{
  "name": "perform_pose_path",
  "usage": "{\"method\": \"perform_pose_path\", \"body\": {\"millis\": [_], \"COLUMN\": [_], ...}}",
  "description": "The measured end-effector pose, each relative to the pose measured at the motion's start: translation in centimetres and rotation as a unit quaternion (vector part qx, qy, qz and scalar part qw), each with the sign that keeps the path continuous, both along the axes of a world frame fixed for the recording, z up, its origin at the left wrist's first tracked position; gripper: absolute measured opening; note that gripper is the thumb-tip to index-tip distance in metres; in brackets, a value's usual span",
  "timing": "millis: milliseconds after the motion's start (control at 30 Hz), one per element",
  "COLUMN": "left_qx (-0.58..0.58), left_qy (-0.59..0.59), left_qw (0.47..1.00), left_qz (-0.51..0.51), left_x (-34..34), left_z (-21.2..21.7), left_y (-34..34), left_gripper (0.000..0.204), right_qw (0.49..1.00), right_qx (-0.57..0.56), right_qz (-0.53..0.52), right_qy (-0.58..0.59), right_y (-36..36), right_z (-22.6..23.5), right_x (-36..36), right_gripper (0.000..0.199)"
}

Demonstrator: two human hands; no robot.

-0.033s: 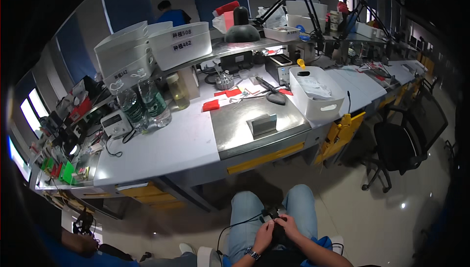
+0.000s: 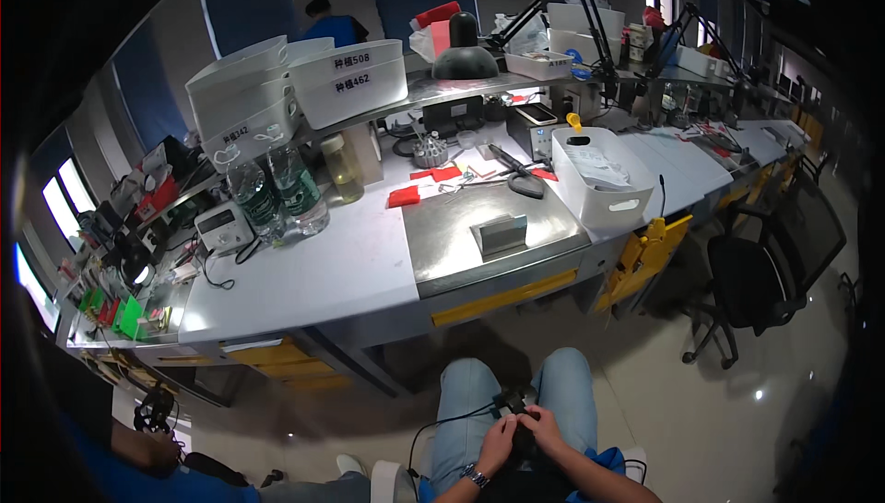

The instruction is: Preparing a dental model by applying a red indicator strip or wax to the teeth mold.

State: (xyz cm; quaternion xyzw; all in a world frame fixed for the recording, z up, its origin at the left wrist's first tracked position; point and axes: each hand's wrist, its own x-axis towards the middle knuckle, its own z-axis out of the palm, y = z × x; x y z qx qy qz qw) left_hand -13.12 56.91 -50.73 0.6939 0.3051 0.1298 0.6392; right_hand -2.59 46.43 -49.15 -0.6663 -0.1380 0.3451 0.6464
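Note:
A small black device (image 2: 510, 402) with a black cable rests between my thighs, above my lap. My left hand (image 2: 498, 439), with a metal watch at its wrist, has its fingers closed on the device's near left side. On the right side, my right hand (image 2: 544, 431) also closes its fingers on it. Both thumbs lie close together at the near edge. The device's lower part is hidden behind my fingers, so its exact kind does not show. The cable (image 2: 452, 420) runs off to the left across my left thigh.
Ahead stands a workbench (image 2: 369, 272) with a metal plate (image 2: 452, 236), a white bin (image 2: 604, 176), water bottles (image 2: 297, 191) and a black lamp (image 2: 465, 62). An open yellow panel (image 2: 650, 259) juts out at right, near a black chair (image 2: 751, 277). At lower left is another person's hand (image 2: 152, 449).
The whole view has shifted slightly, so the bench and its things sit a little farther right in the picture. Both hands keep their grip on the device.

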Motion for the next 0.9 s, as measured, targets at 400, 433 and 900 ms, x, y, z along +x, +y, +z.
{"method": "perform_pose_path", "body": {"millis": [400,433,900], "left_qx": [-0.261,-0.247,-0.268], "left_qy": [0.032,0.031,0.01], "left_qw": [0.962,0.965,0.941], "left_qz": [0.069,0.083,0.208], "left_x": [2.2,2.9,12.7], "left_z": [4.5,7.1,2.1], "left_y": [1.8,1.1,7.2], "left_gripper": [0.024,0.025,0.022], "right_qw": [0.986,0.992,0.994], "right_qx": [-0.083,-0.059,-0.083], "right_qz": [0.079,0.077,-0.069], "right_qy": [-0.124,-0.086,-0.014], "right_y": [0.0,0.3,7.4], "right_z": [0.9,0.1,-3.2], "right_x": [-0.8,-0.5,8.3], "right_gripper": [0.044,0.044,0.028]}}
